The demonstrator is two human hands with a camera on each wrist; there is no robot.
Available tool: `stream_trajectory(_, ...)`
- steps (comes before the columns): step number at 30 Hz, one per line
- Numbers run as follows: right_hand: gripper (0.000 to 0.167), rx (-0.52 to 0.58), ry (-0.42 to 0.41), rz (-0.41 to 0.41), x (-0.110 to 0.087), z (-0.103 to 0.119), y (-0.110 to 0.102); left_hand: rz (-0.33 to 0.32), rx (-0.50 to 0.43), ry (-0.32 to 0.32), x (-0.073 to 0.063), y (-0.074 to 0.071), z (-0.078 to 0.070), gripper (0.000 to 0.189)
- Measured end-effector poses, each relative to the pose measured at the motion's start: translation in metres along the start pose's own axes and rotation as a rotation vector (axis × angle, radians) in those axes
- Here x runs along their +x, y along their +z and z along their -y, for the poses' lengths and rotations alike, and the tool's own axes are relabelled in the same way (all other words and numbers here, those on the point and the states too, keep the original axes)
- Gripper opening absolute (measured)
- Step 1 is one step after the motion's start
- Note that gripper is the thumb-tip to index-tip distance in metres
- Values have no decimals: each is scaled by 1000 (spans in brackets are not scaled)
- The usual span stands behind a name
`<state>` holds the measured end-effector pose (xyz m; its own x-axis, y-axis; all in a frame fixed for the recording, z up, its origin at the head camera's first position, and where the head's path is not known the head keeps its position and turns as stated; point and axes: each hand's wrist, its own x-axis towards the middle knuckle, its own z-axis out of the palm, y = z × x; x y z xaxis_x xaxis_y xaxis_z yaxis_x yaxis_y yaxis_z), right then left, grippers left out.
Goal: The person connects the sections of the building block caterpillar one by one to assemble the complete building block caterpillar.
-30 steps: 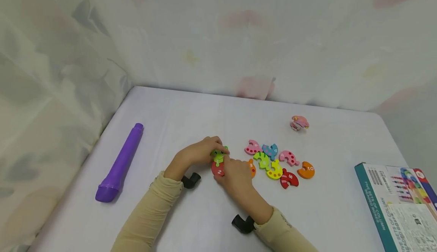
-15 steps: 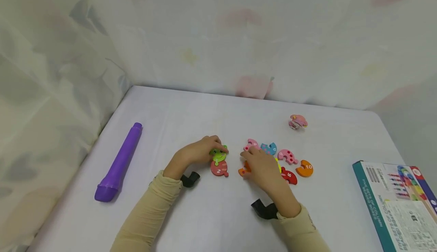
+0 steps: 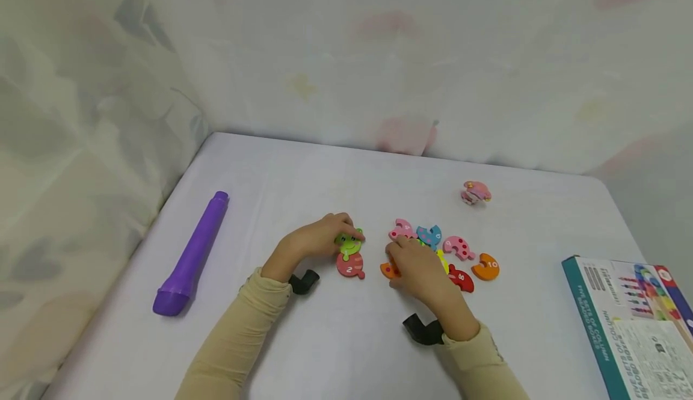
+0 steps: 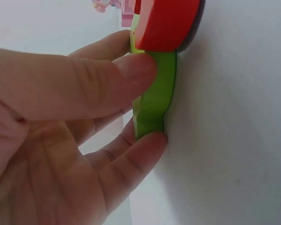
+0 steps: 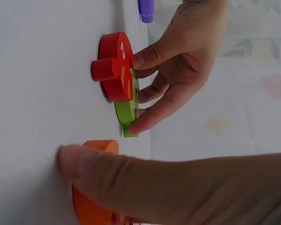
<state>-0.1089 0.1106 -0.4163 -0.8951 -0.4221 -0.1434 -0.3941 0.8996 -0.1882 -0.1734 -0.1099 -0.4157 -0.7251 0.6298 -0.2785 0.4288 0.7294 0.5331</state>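
One purple microphone (image 3: 190, 258), left. Left hand (image 3: 320, 237) pinches one green piece (image 4: 160, 89), centre, against one red piece (image 3: 351, 264). Right hand (image 3: 425, 272) pinches one orange piece (image 5: 94, 208), partly hidden. Seven other pieces (image 3: 458, 247), two mostly covered; one pink figurine (image 3: 476, 192), far; one box (image 3: 630, 322), cut off right.

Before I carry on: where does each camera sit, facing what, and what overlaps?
Head: worn on the head, facing forward and down at the white table; left hand, right hand and beige sleeves show.
Left wrist: on that wrist, facing the green head piece; only the left hand shows.
Right wrist: on that wrist, facing the orange puzzle piece and, beyond, the left hand; the right hand's thumb shows too.
The wrist views share the left hand and green head piece.
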Motion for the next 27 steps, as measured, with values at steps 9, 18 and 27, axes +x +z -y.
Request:
stream_trajectory(9,46,37,39,-26,3,-3,1,3,6,-11,1,0,-1,45)
stream_trajectory(18,43,188,-31,-64,0,12,-2,2,5,-2,0,-1,-2,44)
stream_trajectory(27,56,205,-133,-4,-6,36,0,-5,-14,6,0,0,-1,44)
